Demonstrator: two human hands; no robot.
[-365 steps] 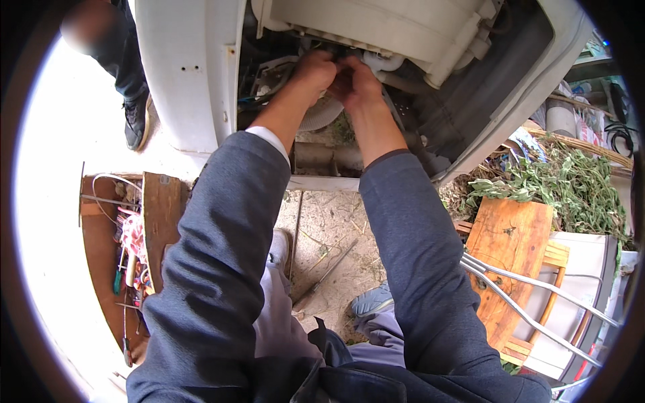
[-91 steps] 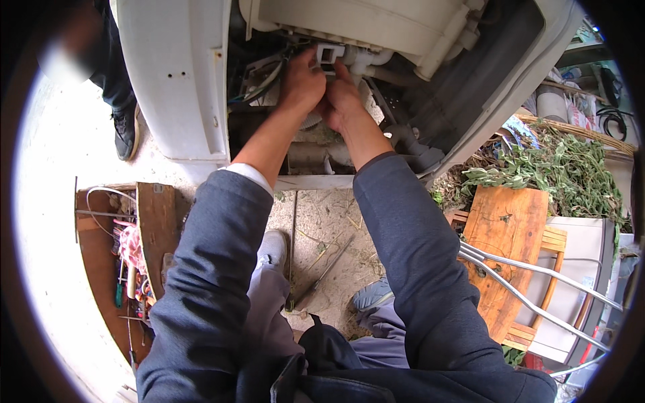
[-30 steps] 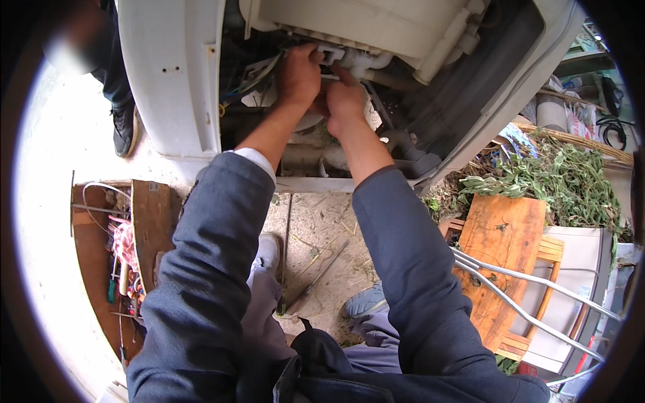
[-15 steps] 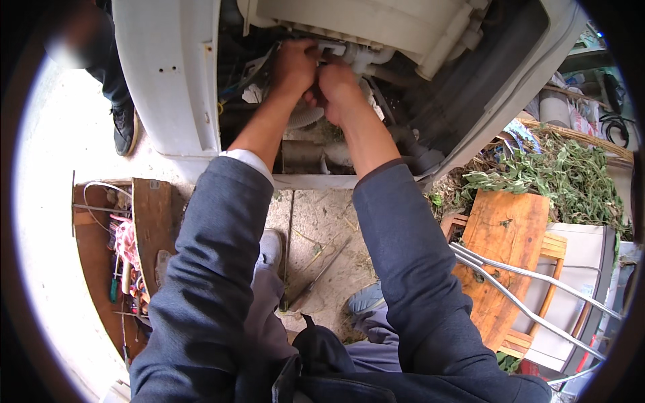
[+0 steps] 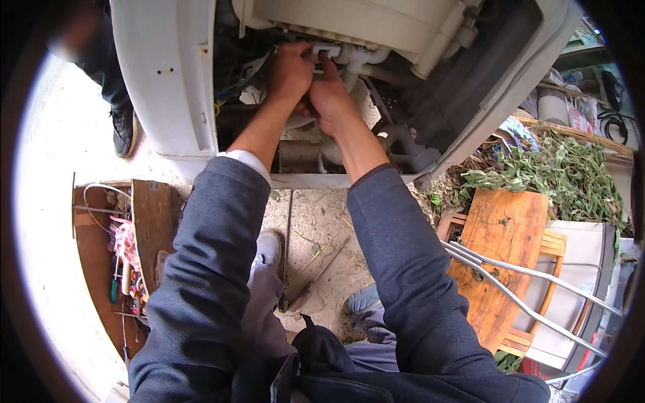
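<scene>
Both arms reach into the open lower body of a machine that looks like a washing machine, with a white casing (image 5: pixel 164 80) and a pale plastic tub (image 5: pixel 356 23). My left hand (image 5: pixel 290 72) is closed, its fingers curled beside a white plastic pipe fitting (image 5: pixel 328 51) under the tub. Just below that fitting, my right hand (image 5: pixel 329 101) is closed too, thumb pointing up and fingers bent toward the left hand. What lies between the fingers is hidden. To the right, a white branching pipe (image 5: pixel 356 59) joins the fitting. Thin wires (image 5: pixel 238 87) run left of my left hand.
An open wooden toolbox (image 5: pixel 151 221) with a green-handled screwdriver (image 5: pixel 114 289) stands at left. A long thin rod (image 5: pixel 287 248) and a screwdriver-like tool (image 5: pixel 316 279) lie between my feet. At right are a wooden stool (image 5: pixel 500 262), metal tubes (image 5: pixel 531 272) and cut plants (image 5: pixel 557 174). Another person's shoe (image 5: pixel 123 131) is upper left.
My right hand has shifted slightly down and left, and its thumb now points up. More of the white fitting shows. My left hand has moved slightly.
</scene>
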